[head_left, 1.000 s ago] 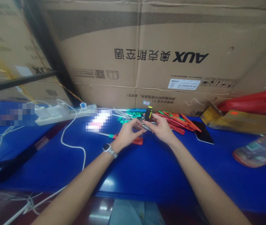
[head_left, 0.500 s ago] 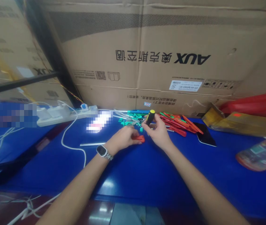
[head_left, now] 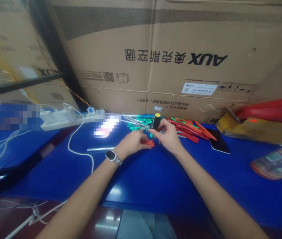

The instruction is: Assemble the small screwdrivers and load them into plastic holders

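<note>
My left hand, wearing a wristwatch, is closed on an orange-red plastic handle low over the blue tabletop. A thin metal strip shows to the left of that wrist; whether it joins the handle is hidden. In my right hand is a screwdriver with a black and yellow handle, held upright and gripped by the fingers. Its tip is hard to make out. Just behind both hands lies a pile of small green plastic parts and metal pieces.
Several red and orange plastic handles are heaped to the right, beside a dark phone. A lit phone screen lies left, near a white power strip and cable. A large carton stands behind; a bottle lies far right.
The view has shifted slightly. The screwdriver stands more upright now and my right hand has turned a little. My left hand keeps its hold on the orange-red handle.
</note>
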`<state>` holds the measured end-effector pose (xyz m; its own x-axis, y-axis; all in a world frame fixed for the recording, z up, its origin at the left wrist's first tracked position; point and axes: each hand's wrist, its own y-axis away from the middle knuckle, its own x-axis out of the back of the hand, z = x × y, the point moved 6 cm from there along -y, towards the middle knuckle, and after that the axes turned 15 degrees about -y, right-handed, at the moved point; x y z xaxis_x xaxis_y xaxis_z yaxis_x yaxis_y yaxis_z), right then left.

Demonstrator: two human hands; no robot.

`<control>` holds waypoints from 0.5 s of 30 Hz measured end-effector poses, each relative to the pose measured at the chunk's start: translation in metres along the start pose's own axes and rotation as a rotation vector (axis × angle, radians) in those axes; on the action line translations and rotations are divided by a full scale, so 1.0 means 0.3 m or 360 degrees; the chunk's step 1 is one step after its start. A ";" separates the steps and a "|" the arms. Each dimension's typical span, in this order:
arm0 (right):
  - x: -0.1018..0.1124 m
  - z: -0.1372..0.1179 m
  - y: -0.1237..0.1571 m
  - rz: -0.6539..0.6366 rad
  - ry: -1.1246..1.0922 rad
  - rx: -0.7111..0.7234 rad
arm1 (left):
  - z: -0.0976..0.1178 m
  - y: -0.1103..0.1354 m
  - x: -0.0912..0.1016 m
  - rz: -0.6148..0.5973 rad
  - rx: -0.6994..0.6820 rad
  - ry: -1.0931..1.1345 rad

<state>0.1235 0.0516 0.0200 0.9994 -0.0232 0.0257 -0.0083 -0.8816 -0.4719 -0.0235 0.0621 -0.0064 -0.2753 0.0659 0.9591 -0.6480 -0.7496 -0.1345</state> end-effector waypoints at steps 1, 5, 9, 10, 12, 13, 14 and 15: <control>0.003 0.001 0.001 0.0079 0.0061 0.0053 | -0.001 0.000 0.000 0.0002 0.0007 0.0003; 0.006 0.017 0.016 0.0212 0.0054 0.0062 | -0.007 0.001 0.003 0.0009 0.0051 0.0014; -0.013 0.025 0.025 0.0101 -0.0224 -0.0053 | -0.010 0.001 0.000 0.0000 0.0058 0.0049; -0.018 0.023 0.025 0.0071 -0.0300 -0.0085 | -0.011 0.000 -0.003 -0.0006 0.0057 0.0079; -0.028 0.018 0.024 -0.0006 -0.0429 -0.0161 | -0.015 -0.001 -0.008 -0.0019 0.0059 0.0151; -0.032 0.015 0.023 -0.0054 -0.0478 -0.0200 | -0.016 -0.002 -0.009 -0.0018 0.0061 0.0176; -0.035 0.012 0.023 -0.0111 -0.0520 -0.0242 | -0.018 -0.001 -0.010 -0.0010 0.0062 0.0186; -0.037 0.010 0.024 -0.0169 -0.0559 -0.0280 | -0.019 -0.001 -0.010 0.0001 0.0064 0.0185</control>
<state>0.1126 0.0468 0.0137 0.9454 0.2079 -0.2511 0.1203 -0.9384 -0.3238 -0.0265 0.0659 -0.0107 -0.3576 0.1394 0.9234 -0.6195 -0.7754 -0.1228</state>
